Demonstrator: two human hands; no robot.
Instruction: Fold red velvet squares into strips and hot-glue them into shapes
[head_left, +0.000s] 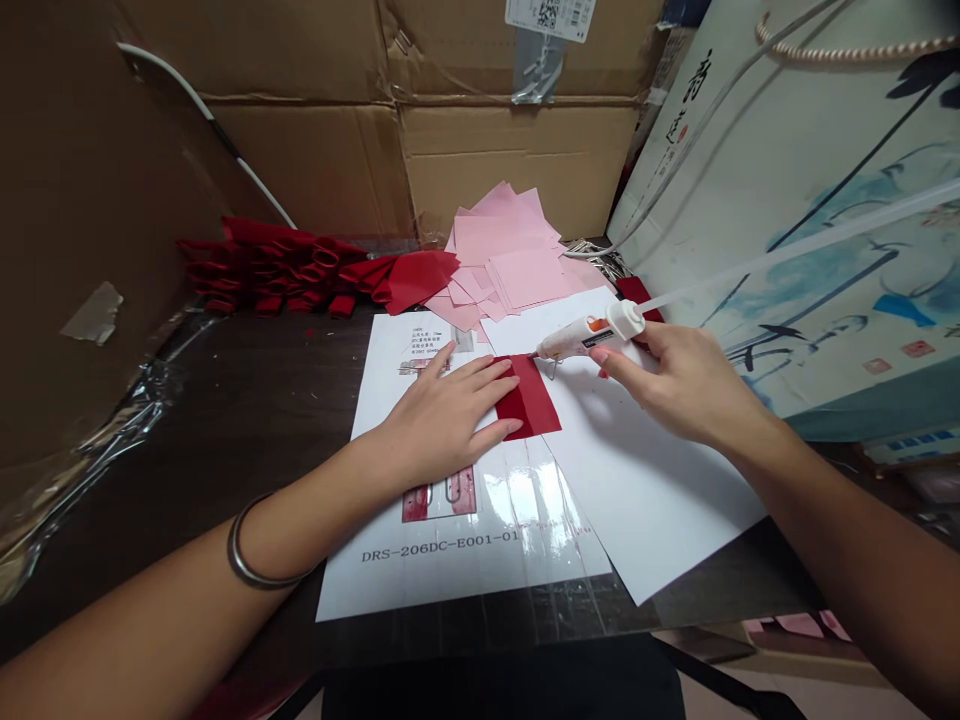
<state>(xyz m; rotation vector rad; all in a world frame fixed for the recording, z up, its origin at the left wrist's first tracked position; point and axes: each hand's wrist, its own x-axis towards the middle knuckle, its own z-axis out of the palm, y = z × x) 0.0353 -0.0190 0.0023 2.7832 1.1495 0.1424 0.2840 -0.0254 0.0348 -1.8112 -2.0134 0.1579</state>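
Observation:
My left hand (450, 410) lies flat with its fingers spread, its fingertips resting on a red rectangular piece (532, 400) that looks like cloth or paper. My right hand (682, 380) is wrapped round a white hot glue gun (589, 335), a long translucent glue stick (750, 265) running out of its back. The gun's nozzle touches or hovers just over the top edge of the red piece; I cannot tell which. Under the red piece are a printed sheet (420, 585) with a picture and lettering, and a plain white sheet (652, 520) overlapping it.
Behind the sheets lies a heap of pink paper squares (517, 250). Rolled red pieces (292, 265) are piled at the back left. Thin metal pieces (600, 255) lie near the right panel (810, 250). Cardboard (517, 160) walls the back, and a grey cable (705, 110) hangs at right.

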